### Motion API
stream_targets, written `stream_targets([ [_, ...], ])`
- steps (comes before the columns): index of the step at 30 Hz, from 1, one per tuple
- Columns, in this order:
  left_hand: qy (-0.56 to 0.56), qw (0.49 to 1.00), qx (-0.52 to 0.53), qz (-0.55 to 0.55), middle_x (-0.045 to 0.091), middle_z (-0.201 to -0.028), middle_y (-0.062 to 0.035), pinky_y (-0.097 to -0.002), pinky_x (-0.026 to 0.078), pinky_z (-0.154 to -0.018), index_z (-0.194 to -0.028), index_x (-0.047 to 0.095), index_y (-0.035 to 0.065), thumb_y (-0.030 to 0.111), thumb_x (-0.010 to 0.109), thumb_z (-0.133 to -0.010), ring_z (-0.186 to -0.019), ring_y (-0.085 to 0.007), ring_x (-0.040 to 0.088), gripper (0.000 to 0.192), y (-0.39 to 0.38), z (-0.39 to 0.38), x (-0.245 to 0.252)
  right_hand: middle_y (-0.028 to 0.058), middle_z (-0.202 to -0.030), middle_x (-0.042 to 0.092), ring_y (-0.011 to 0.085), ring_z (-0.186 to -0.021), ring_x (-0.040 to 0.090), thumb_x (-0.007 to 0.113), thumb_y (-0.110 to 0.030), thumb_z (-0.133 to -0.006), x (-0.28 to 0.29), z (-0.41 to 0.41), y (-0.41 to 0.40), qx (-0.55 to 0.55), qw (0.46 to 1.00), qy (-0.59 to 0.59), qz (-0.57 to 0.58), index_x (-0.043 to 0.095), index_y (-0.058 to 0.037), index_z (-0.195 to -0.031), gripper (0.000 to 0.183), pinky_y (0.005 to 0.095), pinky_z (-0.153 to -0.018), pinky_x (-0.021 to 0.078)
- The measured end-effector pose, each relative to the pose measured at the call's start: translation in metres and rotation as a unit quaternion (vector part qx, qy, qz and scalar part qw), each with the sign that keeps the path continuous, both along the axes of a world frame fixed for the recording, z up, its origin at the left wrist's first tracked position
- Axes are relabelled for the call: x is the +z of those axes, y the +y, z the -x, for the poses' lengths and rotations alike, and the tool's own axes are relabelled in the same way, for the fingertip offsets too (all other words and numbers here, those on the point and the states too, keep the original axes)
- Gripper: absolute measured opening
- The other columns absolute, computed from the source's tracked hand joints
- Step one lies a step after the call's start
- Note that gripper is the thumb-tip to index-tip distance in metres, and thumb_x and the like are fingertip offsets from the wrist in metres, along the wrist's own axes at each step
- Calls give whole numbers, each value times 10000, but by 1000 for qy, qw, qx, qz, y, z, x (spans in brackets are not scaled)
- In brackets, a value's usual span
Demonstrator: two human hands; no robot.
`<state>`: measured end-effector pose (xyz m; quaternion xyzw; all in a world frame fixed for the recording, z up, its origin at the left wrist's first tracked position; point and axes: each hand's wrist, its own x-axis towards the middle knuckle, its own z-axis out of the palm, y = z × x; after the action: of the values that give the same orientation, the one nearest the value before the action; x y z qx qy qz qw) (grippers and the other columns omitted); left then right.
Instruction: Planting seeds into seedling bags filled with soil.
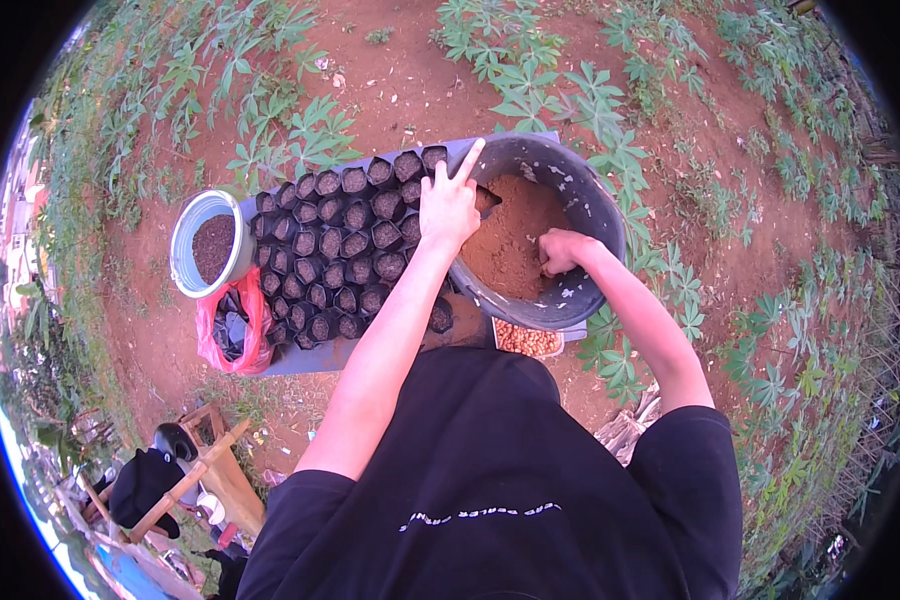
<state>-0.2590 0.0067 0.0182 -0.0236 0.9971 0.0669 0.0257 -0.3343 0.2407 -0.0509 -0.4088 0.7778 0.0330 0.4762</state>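
Observation:
My left hand (pixel 450 206) is at the left rim of a large black plastic tub (pixel 607 217), two fingers stretched out. Against its right side it holds a small black plastic planting bag (pixel 487 199), partly hidden by the hand, its mouth over the loose brown soil (pixel 506 240). My right hand (pixel 560 251) is inside the tub, fingers curled down at the soil; whether they hold some is hidden. Left of the tub, rows of black planting bags filled with dark soil (pixel 356 214) stand upright on a blue-grey tabletop (pixel 307 362).
At the table's left end are a pale bucket (pixel 184 255) of dark soil and a red plastic bag (pixel 251 315) holding black plastic. A tray of seeds or nuts (pixel 526 339) lies by the tub's near side. Leafy plants (pixel 525 94) surround the table; a bamboo frame (pixel 187 480) stands lower left.

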Motion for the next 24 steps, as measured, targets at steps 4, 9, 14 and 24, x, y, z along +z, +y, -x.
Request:
stream_targets([
  [4,-7,1000,1,-2,140,-1631,74,-459,474,-963,-998,716,68,179,753,-717,-1251,-309,460,305,0,-1,2,139,-804,733,293,-793,716,717,-192,-665,9,-2,-4,-20,1000,-18,12,769,-55,-837,226,389,-742,563],
  [9,0,1000,0,1,139,-1632,74,-453,477,-951,-997,719,71,183,753,-718,-1249,-307,462,303,0,0,1,137,-802,734,286,-782,715,721,-199,-662,13,-2,-6,-39,998,-38,13,773,-64,-851,238,388,-736,562],
  [14,6,1000,-1,-1,110,-1637,82,-431,465,-934,-982,712,37,186,758,-743,-1218,-282,467,286,0,-2,4,137,-792,732,283,-765,713,724,-203,-661,11,-2,-6,-49,997,-51,27,776,-70,-859,243,383,-722,560],
  [24,2,1000,0,-4,114,-1638,80,-426,463,-929,-968,714,33,176,754,-735,-1221,-277,463,277,1,-2,6,142,-775,726,280,-744,707,723,-200,-663,0,-1,-2,-62,995,-61,47,772,-63,-846,234,382,-701,549],
])
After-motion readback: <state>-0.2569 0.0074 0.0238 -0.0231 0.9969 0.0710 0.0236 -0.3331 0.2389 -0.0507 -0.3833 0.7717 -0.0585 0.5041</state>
